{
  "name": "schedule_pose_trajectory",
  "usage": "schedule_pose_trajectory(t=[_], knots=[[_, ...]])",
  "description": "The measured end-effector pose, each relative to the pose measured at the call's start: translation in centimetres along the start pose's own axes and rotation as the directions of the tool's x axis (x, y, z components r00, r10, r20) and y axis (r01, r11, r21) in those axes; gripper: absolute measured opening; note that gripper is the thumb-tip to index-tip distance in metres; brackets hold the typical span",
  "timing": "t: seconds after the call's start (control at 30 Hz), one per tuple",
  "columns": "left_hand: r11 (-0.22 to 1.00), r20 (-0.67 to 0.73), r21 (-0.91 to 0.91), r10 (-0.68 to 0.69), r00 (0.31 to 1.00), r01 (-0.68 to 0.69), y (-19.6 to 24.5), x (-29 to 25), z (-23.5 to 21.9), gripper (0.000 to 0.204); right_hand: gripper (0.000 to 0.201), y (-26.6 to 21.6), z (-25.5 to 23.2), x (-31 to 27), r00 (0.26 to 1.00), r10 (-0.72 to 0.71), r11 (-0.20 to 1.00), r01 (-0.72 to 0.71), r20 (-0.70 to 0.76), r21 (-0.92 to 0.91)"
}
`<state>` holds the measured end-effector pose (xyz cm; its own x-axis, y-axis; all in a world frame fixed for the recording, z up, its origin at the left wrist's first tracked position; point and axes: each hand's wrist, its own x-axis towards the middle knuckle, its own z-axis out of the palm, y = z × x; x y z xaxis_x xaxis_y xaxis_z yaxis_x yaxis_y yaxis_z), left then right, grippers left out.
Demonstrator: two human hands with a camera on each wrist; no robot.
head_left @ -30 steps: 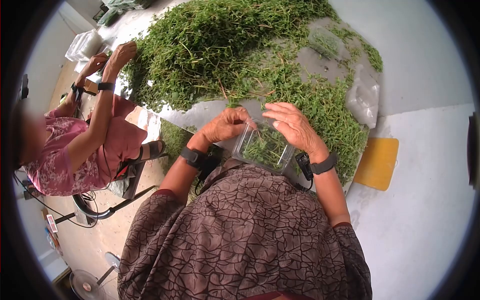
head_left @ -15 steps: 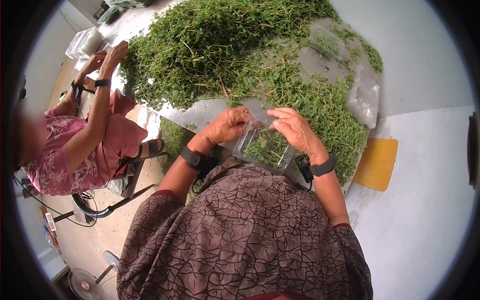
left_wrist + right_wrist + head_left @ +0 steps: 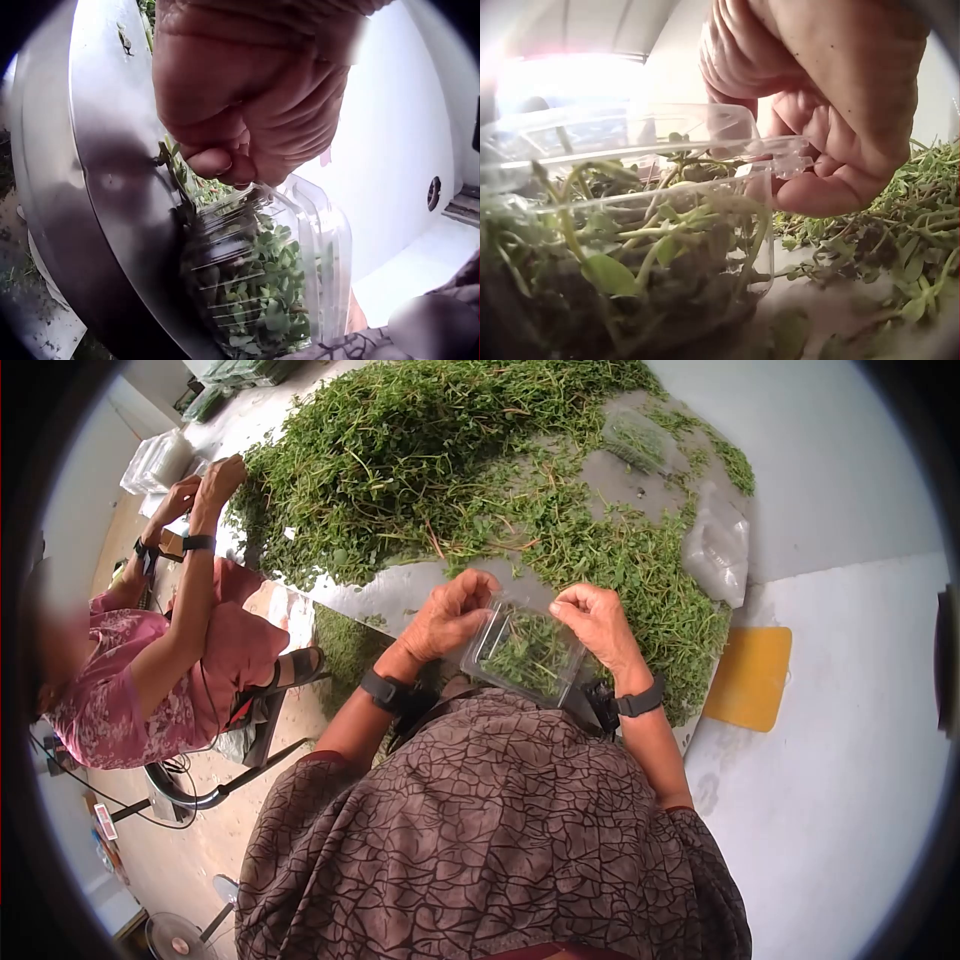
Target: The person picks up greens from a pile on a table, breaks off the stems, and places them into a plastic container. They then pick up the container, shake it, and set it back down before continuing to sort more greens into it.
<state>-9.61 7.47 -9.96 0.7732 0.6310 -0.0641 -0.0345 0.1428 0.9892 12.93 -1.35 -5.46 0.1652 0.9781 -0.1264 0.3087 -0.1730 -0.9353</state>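
A clear plastic clamshell box (image 3: 488, 650) filled with leafy green sprigs (image 3: 535, 650) sits at the table's near edge, against the patterned shirt. My left hand (image 3: 450, 615) curls its fingers at the box's far left corner, and the left wrist view has its fingertips (image 3: 210, 161) at the rim. At the far right corner, my right hand (image 3: 597, 625) pinches the box. Close up in the right wrist view, thumb and finger meet at the clear corner tab (image 3: 789, 159). The lid lies over the greens, with a gap at that corner.
A large heap of greens (image 3: 400, 460) covers the table beyond the box. Another filled clear box (image 3: 640, 440) and empty clear trays (image 3: 718, 545) lie at the right, near a yellow board (image 3: 750, 678). At left sits another person (image 3: 180, 650), hands by the heap.
My right hand's fingers went from stretched out over the box to pinching its far right corner. The left hand stays at the far left corner. The other person's hands shifted slightly.
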Motion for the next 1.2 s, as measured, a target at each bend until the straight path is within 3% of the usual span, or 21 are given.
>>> schedule_pose_trajectory(t=[0.03, 0.1, 0.27, 0.37, 0.43, 0.63, 0.87, 0.93, 1.03, 1.2], knots=[[0.997, 0.007, 0.078, 0.002, 1.0, -0.003, 0.0, 0.0, -0.1, 0.027, 0.015, 0.0, -0.1, -0.1, 0.999, 0.036, 0.999, -0.036, 0.011, -0.035], [0.999, 0.017, 0.041, -0.015, 1.0, 0.014, -0.3, 0.0, -0.2, 0.029, 0.015, 0.3, -0.2, -0.2, 0.997, 0.074, 0.995, -0.073, 0.021, -0.07], [0.999, 0.011, -0.034, 0.024, 1.0, -0.024, -1.4, 0.1, -0.1, 0.031, 0.014, 1.4, 0.2, -0.1, 0.998, 0.068, 0.996, -0.068, 0.003, 0.057], [0.997, 0.006, 0.07, 0.015, 1.0, -0.015, -0.9, -0.1, -0.2, 0.032, 0.014, 1.3, 0.5, -0.4, 0.996, 0.086, 0.988, -0.083, -0.013, 0.133], [0.997, 0.053, -0.071, -0.021, 0.998, 0.025, -0.7, -0.2, -0.3, 0.032, 0.014, 1.3, 0.6, -0.5, 0.997, 0.071, 0.989, -0.069, -0.012, 0.132], [0.969, 0.063, -0.225, -0.085, 0.994, 0.097, 0.3, 0.2, -0.3, 0.032, 0.015, 1.2, 0.9, -0.6, 0.999, 0.048, 0.991, -0.044, -0.026, 0.13], [0.971, 0.095, -0.133, -0.189, 0.977, 0.2, 0.6, 0.6, -0.4, 0.02, 0.017, 2.1, 0.9, -0.6, 0.999, 0.02, 0.988, -0.014, -0.033, 0.156], [0.958, 0.049, -0.184, -0.213, 0.976, 0.218, 0.4, 0.5, -0.2, 0.01, 0.017, 2.0, 0.9, -0.6, 0.999, 0.022, 0.986, -0.016, -0.034, 0.166], [0.94, 0.022, -0.279, -0.2, 0.98, 0.198, -0.5, 0.2, 0.0, 0.011, 0.017, 2.3, 0.7, -0.6, 0.999, 0.037, 0.984, -0.031, -0.03, 0.175], [0.966, -0.023, -0.196, -0.176, 0.984, 0.169, 0.6, -0.1, 0.4, 0.021, 0.016, 2.1, 0.9, -0.6, 0.998, 0.049, 0.982, -0.043, -0.03, 0.182]])
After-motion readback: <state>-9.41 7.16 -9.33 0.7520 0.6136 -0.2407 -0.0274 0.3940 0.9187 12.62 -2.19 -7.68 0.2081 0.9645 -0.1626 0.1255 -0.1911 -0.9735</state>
